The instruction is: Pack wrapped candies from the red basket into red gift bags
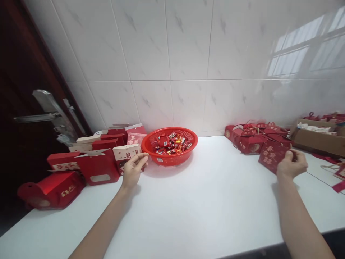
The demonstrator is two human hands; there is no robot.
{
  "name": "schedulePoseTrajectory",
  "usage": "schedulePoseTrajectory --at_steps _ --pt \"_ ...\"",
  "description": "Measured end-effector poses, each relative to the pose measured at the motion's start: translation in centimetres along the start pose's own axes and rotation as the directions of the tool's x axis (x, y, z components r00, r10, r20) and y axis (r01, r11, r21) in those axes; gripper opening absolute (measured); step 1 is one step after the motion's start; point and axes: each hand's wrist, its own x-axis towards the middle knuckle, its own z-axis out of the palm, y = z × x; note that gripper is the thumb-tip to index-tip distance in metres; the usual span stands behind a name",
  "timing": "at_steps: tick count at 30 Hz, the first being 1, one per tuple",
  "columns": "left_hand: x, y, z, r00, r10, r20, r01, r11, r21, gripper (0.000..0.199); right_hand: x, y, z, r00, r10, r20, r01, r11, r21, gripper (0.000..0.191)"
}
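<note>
My right hand (292,164) grips a dark red paper gift box (270,157) with pale lettering by its top edge, thumb towards me. The box is tilted and hangs near the table surface, in front of several made-up red gift boxes (250,140). My left hand (134,170) is at a white-and-red gift box (126,153), next to the rim of a red plastic basket (169,160). Its thumb and fingertips are pinched together; I cannot make out whether they hold anything. Wrapped candies (172,142) lie in the basket.
Several red gift boxes (97,167) stand at the left, with a red box (54,190) near the table's left edge. A cardboard carton (315,140) is at the right, near cords and red tags. Behind the white table (188,212) rises a tiled wall (188,54).
</note>
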Motion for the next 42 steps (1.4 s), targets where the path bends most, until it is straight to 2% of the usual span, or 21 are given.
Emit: schedulePoseTrajectory --at_steps 5,9,12,15,17,18,19,21,23,25,27,28,30,33,35,38,40,42 --pt "0.2 0.5 -0.9 0.999 -0.009 -0.049 0.01 1.0 0.004 0.035 1.0 1.8 0.1 1.0 -0.017 -0.014 0.017 0.999 -0.039 0.025" --pt "0.5 0.4 -1.3 0.998 -0.006 -0.066 0.006 1.0 0.003 0.033 1.2 2.6 0.1 1.0 -0.001 0.008 0.001 0.998 -0.063 0.051" --pt "0.7 0.2 -1.5 0.997 -0.013 -0.081 0.013 1.0 0.0 0.034 1.4 2.7 -0.1 0.999 -0.037 0.025 0.039 0.996 -0.075 0.073" --pt "0.8 0.0 -1.8 0.996 -0.009 -0.084 0.011 1.0 0.025 0.035 1.5 2.6 0.2 0.991 -0.124 -0.054 0.118 0.987 -0.107 0.087" --pt "0.8 -0.1 -1.9 0.996 0.017 -0.088 -0.012 0.998 0.056 0.033 0.8 2.1 0.9 0.957 -0.28 -0.08 0.273 0.958 -0.092 0.081" --pt "0.9 -0.2 -2.0 0.994 0.043 -0.096 -0.036 0.996 0.078 0.033 0.2 1.7 1.4 0.917 -0.395 -0.057 0.392 0.918 -0.068 0.074" --pt "1.0 -0.2 -2.1 0.991 0.079 -0.111 -0.067 0.992 0.107 0.032 -0.7 1.1 1.9 0.855 -0.519 -0.006 0.519 0.854 -0.033 0.066" --pt "1.3 -0.1 -2.5 0.968 0.195 -0.159 -0.161 0.966 0.204 0.032 -2.9 -0.6 3.1 0.706 -0.706 0.059 0.705 0.708 0.04 0.052" --pt "1.8 0.3 -3.1 0.905 0.376 -0.198 -0.283 0.881 0.378 0.029 -5.6 -2.8 4.2 0.584 -0.811 0.047 0.802 0.584 0.124 0.042" --pt "2.6 1.0 -4.1 0.817 0.553 -0.161 -0.373 0.721 0.584 0.026 -8.4 -5.1 4.9 0.473 -0.874 0.113 0.834 0.486 0.261 0.037" --pt "3.5 1.7 -5.3 0.766 0.641 -0.049 -0.408 0.543 0.734 0.026 -11.3 -7.0 5.0 0.366 -0.909 0.201 0.824 0.417 0.385 0.034" --pt "3.9 2.0 -5.9 0.766 0.643 0.013 -0.409 0.472 0.781 0.027 -12.7 -7.8 4.9 0.31 -0.924 0.224 0.811 0.38 0.445 0.033" --pt "4.9 2.4 -6.8 0.802 0.584 0.126 -0.395 0.361 0.844 0.03 -15.7 -9.1 4.3 0.198 -0.942 0.27 0.766 0.321 0.557 0.031" --pt "6.0 2.2 -7.5 0.875 0.433 0.218 -0.353 0.262 0.898 0.034 -20.1 -10.0 2.9 -0.011 -0.957 0.29 0.644 0.215 0.734 0.032" --pt "6.6 1.9 -7.6 0.898 0.373 0.234 -0.34 0.252 0.906 0.034 -22.6 -10.1 2.1 -0.147 -0.943 0.299 0.545 0.175 0.82 0.032" --pt "7.2 1.6 -7.5 0.895 0.375 0.242 -0.367 0.313 0.876 0.022 -25.0 -9.6 1.4 -0.276 -0.893 0.356 0.414 0.224 0.882 0.031" --pt "7.4 1.8 -7.4 0.88 0.411 0.238 -0.402 0.378 0.834 0.017 -25.7 -9.1 1.2 -0.34 -0.841 0.42 0.372 0.29 0.882 0.032" --pt "7.3 2.3 -7.2 0.869 0.443 0.222 -0.431 0.457 0.778 0.016 -26.0 -8.7 1.1 -0.361 -0.806 0.469 0.347 0.351 0.87 0.033"
